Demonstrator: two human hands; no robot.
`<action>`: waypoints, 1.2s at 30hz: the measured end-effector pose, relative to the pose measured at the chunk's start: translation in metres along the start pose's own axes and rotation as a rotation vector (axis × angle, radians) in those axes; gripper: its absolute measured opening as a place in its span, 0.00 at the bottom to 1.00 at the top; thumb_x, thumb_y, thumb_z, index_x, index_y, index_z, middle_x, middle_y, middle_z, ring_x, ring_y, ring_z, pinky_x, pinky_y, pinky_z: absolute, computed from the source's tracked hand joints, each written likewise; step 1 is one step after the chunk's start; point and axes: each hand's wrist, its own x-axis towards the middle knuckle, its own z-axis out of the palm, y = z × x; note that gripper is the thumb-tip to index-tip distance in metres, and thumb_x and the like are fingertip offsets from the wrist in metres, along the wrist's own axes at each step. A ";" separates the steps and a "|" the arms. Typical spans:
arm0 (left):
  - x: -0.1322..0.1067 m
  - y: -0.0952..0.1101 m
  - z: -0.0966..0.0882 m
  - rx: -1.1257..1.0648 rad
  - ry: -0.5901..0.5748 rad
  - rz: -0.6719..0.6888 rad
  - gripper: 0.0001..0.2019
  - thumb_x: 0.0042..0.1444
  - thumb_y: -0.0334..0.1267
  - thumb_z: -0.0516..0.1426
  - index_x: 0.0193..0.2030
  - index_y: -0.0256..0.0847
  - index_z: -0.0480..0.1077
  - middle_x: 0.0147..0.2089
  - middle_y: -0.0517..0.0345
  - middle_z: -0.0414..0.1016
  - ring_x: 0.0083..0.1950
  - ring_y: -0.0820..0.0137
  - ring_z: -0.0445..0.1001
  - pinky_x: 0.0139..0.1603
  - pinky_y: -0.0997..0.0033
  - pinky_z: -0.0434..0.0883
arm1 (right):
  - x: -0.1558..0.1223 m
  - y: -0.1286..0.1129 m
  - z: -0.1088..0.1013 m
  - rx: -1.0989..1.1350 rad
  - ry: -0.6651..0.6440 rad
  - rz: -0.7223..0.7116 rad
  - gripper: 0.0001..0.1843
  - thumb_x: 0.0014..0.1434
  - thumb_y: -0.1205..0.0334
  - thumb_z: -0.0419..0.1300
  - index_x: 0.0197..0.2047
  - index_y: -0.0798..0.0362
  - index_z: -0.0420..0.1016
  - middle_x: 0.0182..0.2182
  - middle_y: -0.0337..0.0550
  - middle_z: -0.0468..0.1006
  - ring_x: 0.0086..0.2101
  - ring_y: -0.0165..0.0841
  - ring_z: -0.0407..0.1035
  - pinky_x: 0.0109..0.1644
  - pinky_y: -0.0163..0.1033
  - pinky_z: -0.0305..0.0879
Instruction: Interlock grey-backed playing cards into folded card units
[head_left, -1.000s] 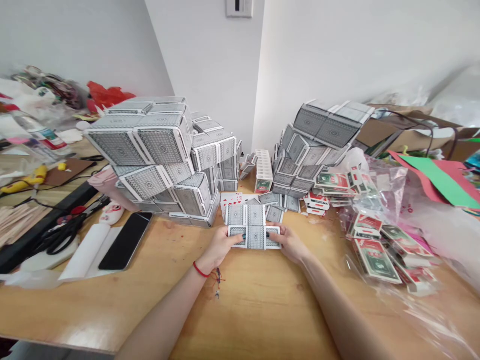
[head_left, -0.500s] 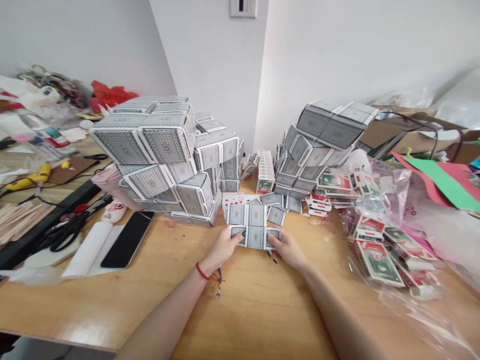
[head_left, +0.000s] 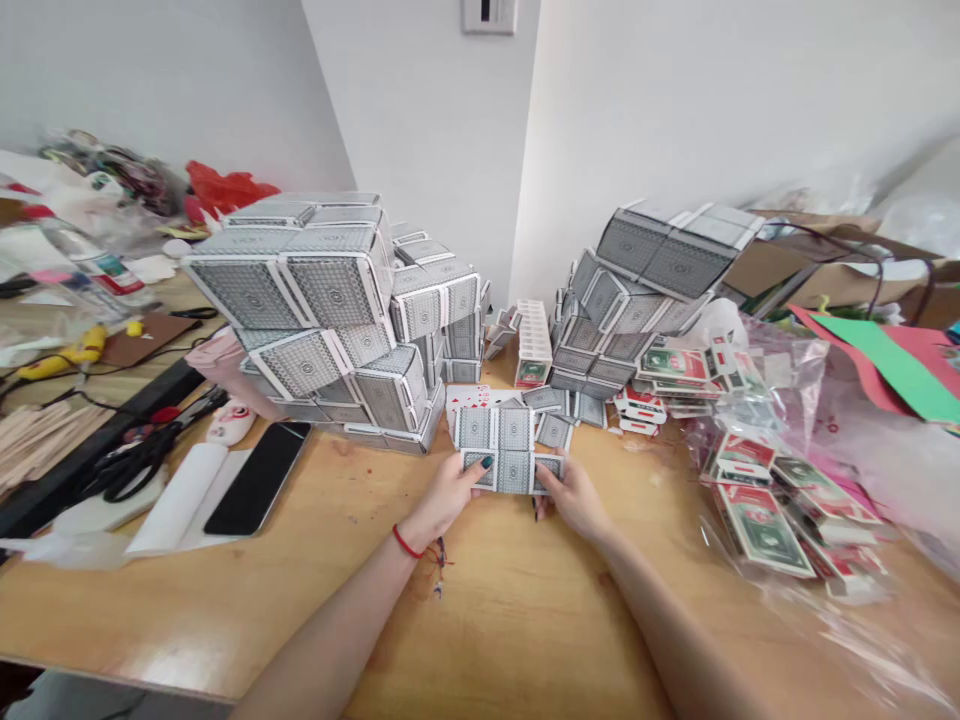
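Between my hands is a piece made of joined playing cards (head_left: 515, 430), grey patterned backs facing me. My left hand (head_left: 448, 492) grips its lower left edge, thumb with a dark green nail on top. At the lower right edge my right hand (head_left: 576, 497) pinches it, thumb in front and fingers behind. Loose face-up cards (head_left: 469, 396) lie just behind the piece, and face-down cards (head_left: 553, 430) are scattered to its right. Stacked card boxes (head_left: 330, 290) rise on the left, and a second stack (head_left: 637, 270) leans on the right.
A black phone (head_left: 257, 478), a white paper roll (head_left: 177, 497) and scissors (head_left: 127, 465) lie to the left. Red and green card packs (head_left: 761, 530) sit among clear plastic on the right. A long white row of packs (head_left: 533, 345) stands at the back.
The view has shifted very slightly. Both hands keep their hold on the card piece, which has tilted a little; the fingers of my right hand have moved slightly behind it.
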 end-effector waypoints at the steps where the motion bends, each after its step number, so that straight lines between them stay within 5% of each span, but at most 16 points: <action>1: 0.001 -0.001 0.000 -0.005 0.003 0.004 0.19 0.48 0.42 0.58 0.47 0.37 0.66 0.49 0.48 0.71 0.48 0.62 0.70 0.44 0.64 0.68 | 0.000 0.000 0.000 -0.003 0.001 0.007 0.17 0.54 0.46 0.51 0.30 0.51 0.52 0.13 0.29 0.68 0.11 0.28 0.64 0.15 0.31 0.58; 10: 0.001 -0.002 0.006 -0.049 0.034 0.008 0.22 0.44 0.40 0.61 0.47 0.37 0.66 0.43 0.49 0.74 0.45 0.61 0.72 0.46 0.59 0.67 | 0.002 0.003 0.002 0.005 0.010 0.033 0.20 0.51 0.43 0.52 0.30 0.51 0.53 0.14 0.30 0.68 0.13 0.29 0.66 0.16 0.33 0.62; 23: 0.004 -0.005 0.008 -0.018 0.028 0.044 0.18 0.44 0.40 0.61 0.42 0.35 0.69 0.40 0.50 0.75 0.43 0.64 0.72 0.44 0.66 0.67 | 0.001 0.002 0.002 0.006 -0.020 0.002 0.18 0.53 0.45 0.50 0.30 0.50 0.51 0.15 0.29 0.67 0.13 0.28 0.66 0.17 0.33 0.62; 36: 0.006 -0.011 0.006 0.425 0.113 0.246 0.16 0.52 0.43 0.53 0.45 0.37 0.66 0.46 0.49 0.72 0.49 0.64 0.67 0.50 0.62 0.62 | -0.001 0.001 0.002 0.064 -0.085 0.036 0.10 0.54 0.57 0.50 0.31 0.49 0.49 0.18 0.28 0.68 0.16 0.28 0.67 0.23 0.36 0.66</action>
